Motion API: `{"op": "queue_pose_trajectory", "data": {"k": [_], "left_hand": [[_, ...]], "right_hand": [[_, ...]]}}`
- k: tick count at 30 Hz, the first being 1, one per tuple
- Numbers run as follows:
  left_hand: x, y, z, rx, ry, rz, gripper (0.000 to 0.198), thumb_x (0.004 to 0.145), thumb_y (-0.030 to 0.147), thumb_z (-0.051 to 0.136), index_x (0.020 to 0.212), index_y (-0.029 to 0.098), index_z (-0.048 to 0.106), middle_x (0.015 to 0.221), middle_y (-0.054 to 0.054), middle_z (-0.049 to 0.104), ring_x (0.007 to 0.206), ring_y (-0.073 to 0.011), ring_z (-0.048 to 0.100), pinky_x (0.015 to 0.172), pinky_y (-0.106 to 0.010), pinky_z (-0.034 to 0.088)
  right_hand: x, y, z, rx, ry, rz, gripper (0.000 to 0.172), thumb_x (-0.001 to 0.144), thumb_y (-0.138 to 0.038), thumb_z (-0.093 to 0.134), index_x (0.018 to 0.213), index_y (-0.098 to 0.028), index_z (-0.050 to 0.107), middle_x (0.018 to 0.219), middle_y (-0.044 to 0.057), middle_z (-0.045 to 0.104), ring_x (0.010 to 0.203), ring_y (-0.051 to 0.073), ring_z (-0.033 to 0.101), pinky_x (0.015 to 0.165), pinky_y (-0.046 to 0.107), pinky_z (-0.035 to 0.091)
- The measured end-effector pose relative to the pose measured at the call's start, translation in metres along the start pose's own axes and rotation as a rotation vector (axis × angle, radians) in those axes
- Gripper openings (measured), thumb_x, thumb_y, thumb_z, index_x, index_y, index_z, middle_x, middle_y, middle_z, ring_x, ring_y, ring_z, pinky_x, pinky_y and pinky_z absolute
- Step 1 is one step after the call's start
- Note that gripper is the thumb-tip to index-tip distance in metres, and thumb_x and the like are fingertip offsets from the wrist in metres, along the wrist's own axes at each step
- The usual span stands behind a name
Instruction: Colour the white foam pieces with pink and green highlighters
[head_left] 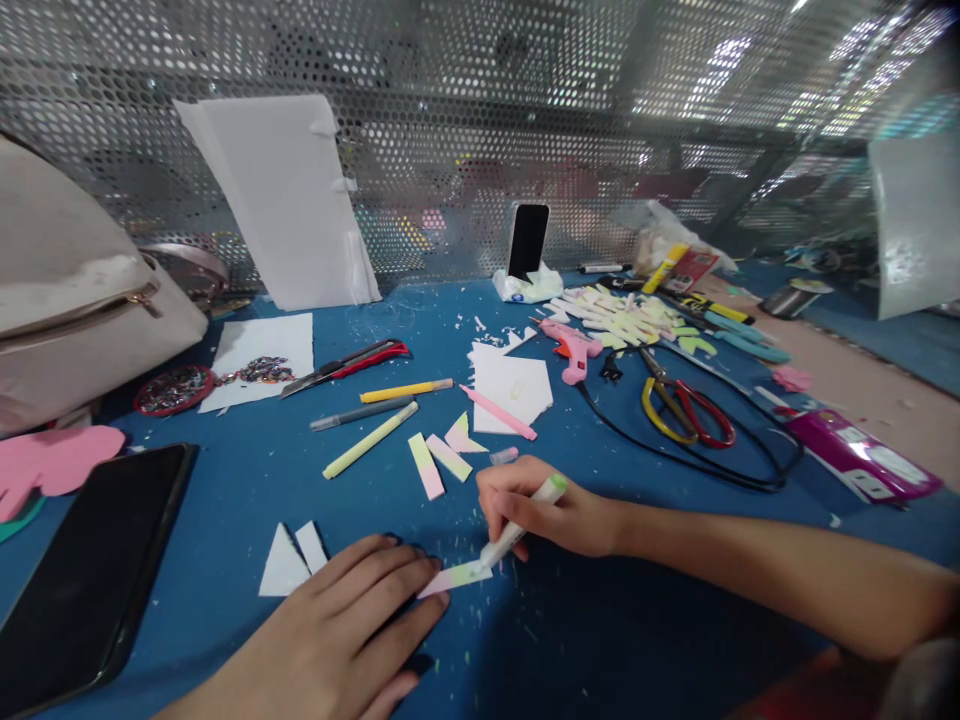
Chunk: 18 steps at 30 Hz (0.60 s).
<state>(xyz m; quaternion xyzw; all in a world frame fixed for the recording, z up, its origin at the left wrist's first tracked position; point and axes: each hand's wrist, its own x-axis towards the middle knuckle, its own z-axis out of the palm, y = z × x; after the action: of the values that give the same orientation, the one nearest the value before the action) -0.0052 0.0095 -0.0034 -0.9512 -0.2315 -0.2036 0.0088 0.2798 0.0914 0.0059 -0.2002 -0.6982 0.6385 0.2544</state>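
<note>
My right hand [536,505] is closed around a white marker [517,525] with a green end, its tip on a small paper strip [463,577] tinted pink and green. My left hand [360,610] lies flat, fingers stretched out, its fingertips touching the strip's left end. Two white paper scraps [283,565] rest beyond its knuckles. Farther off are coloured paper pieces [426,466], a loose cap [504,455], a pink marker [499,412] across a white sheet [517,375], a yellow-green marker [370,440], a grey marker [364,413] and an orange marker [406,391].
A black phone [97,570] lies at left by a pale bag [75,270]. A red-handled cutter [345,366] lies mid-left. On the right are a pink glue gun [574,350], its black cord, scissors [686,410], a purple packet [862,455] and a paper-strip pile [615,313].
</note>
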Motion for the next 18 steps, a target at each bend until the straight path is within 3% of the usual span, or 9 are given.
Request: {"op": "queue_pose_trajectory", "data": {"k": [7,13,18], "left_hand": [[-0.0024,0.0009,-0.0008,-0.004,-0.025,-0.005,0.046,0.115,0.030,0.025,0.137,0.021,0.065,0.140,-0.007,0.063,0.129,-0.0213,0.058,0.120,-0.039,0.039],[-0.0030,-0.0002,-0.0032,0.025,-0.076,-0.055,0.044,0.115,0.034,0.027,0.140,0.025,0.063,0.141,-0.004,0.062,0.132,-0.0217,0.056,0.120,-0.041,0.038],[0.0004,0.0003,-0.0066,0.015,-0.062,-0.052,0.045,0.115,0.035,0.027,0.140,0.024,0.063,0.141,-0.003,0.062,0.133,-0.0203,0.054,0.123,-0.040,0.033]], "right_hand": [[-0.0019,-0.0019,0.0009,-0.028,0.004,-0.048,0.050,0.106,-0.049,0.051,0.075,-0.011,0.063,0.069,0.000,0.057,0.050,0.006,0.054,0.047,0.016,0.040],[-0.0027,-0.0087,0.0038,-0.141,0.039,-0.170,0.048,0.106,-0.052,0.048,0.109,-0.009,0.068,0.085,0.008,0.067,0.070,0.014,0.065,0.063,0.024,0.051],[-0.0021,-0.0065,0.0042,-0.168,0.035,-0.187,0.045,0.107,-0.049,0.049,0.123,-0.010,0.063,0.101,0.012,0.066,0.081,0.016,0.065,0.072,0.026,0.053]]}}
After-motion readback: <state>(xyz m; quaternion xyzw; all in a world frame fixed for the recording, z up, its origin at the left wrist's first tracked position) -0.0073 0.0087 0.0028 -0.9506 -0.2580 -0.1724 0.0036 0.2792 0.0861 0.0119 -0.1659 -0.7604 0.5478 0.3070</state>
